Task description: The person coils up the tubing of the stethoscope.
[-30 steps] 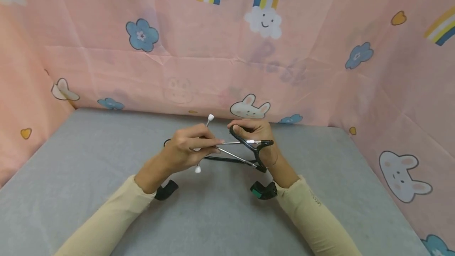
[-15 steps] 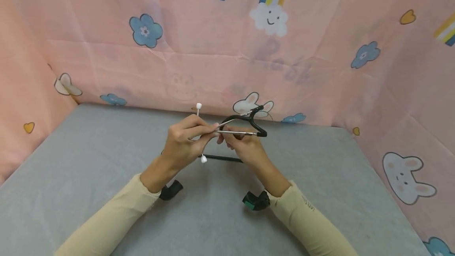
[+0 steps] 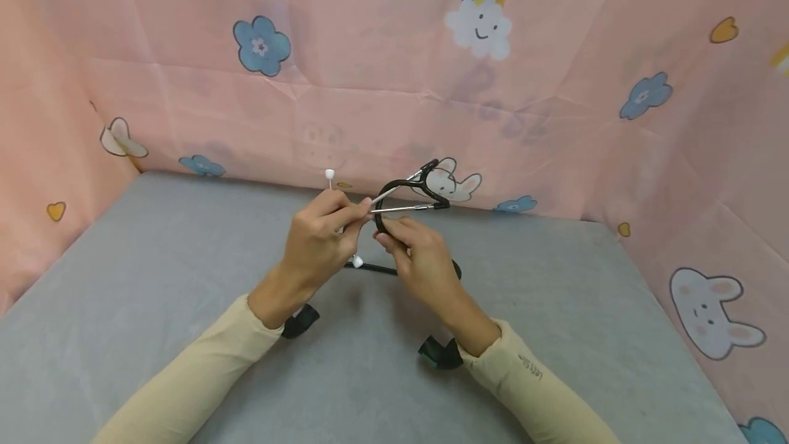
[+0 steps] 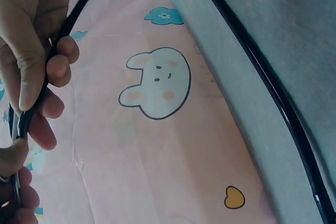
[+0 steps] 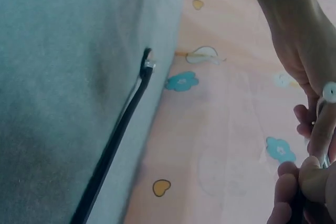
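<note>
A stethoscope with black tubing [image 3: 379,268] hangs partly in the air between my hands. My left hand [image 3: 317,235] pinches its metal ear tubes [image 3: 407,209] between thumb and fingers. White ear tips [image 3: 329,175] stick out above and below that hand. Just to the right, my right hand [image 3: 425,255] pinches the black tube close below the ear tubes. The black fork [image 3: 439,204] points away to the right, above the right hand. In the left wrist view the tube [image 4: 286,108] curves down in a wide loop. The right wrist view shows another length of tube [image 5: 113,148] on the grey cloth.
A grey cloth-covered table [image 3: 542,334] lies under both hands. Pink patterned fabric [image 3: 345,40] rises along its back and sides. Black wrist mounts [image 3: 302,323] sit beneath both forearms.
The fork and ear tubes have swung upward, from lying across the right wrist to above the right hand. The right hand has moved down and left along the tube; the left hand keeps its pinch.
</note>
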The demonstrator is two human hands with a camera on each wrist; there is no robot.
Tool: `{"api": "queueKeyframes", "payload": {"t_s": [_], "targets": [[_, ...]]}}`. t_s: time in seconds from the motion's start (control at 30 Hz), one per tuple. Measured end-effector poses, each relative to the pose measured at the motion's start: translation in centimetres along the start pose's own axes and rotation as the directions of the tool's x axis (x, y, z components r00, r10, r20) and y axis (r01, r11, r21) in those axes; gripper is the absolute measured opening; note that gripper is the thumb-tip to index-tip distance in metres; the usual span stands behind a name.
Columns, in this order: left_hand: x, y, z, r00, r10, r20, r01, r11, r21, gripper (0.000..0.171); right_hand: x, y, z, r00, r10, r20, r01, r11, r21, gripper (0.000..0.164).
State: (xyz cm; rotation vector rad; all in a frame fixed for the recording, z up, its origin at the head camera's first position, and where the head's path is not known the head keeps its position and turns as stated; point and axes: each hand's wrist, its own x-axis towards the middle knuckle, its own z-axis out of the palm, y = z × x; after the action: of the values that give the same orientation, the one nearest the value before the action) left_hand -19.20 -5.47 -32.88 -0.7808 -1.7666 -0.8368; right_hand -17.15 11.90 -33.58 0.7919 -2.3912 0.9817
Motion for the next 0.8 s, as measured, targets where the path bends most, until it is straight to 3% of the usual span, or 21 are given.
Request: {"api": "queueKeyframes", "payload": {"t_s": [0.13, 0.37, 0.47, 0.6, 0.8], "targets": [[0.1, -0.1, -0.1, 1.0, -0.029, -0.005, 0.029, 0.999, 0.045, 0.004, -0.1, 0.0, 0.3, 0.993, -0.037, -0.116, 0.034, 0.999, -0.033, 0.027], [0.4, -0.9, -0.7, 0.994, -0.1, -0.038, 0.103, 0.991, 0.081, 0.012, 0.0, 0.4, 0.6, 0.952, -0.05, -0.301, 0.057, 0.998, 0.017, 0.025], [0.6, -1.4, -1.1, 0.988, -0.142, -0.056, 0.146, 0.986, 0.085, 0.009, 0.0, 0.4, 0.6, 0.948, -0.076, -0.309, 0.074, 0.997, -0.019, 0.023], [0.9, -2.0, -1.6, 0.98, -0.179, -0.085, 0.187, 0.977, 0.099, 0.007, 0.0, 0.2, 0.3, 0.959, -0.102, -0.266, 0.08, 0.992, -0.094, 0.021], [0.7, -2.4, -1.6, 0.985, -0.152, -0.086, 0.165, 0.972, 0.169, 0.008, 0.1, -0.2, -0.2, 0.963, -0.181, -0.199, 0.15, 0.975, -0.163, 0.018]]}}
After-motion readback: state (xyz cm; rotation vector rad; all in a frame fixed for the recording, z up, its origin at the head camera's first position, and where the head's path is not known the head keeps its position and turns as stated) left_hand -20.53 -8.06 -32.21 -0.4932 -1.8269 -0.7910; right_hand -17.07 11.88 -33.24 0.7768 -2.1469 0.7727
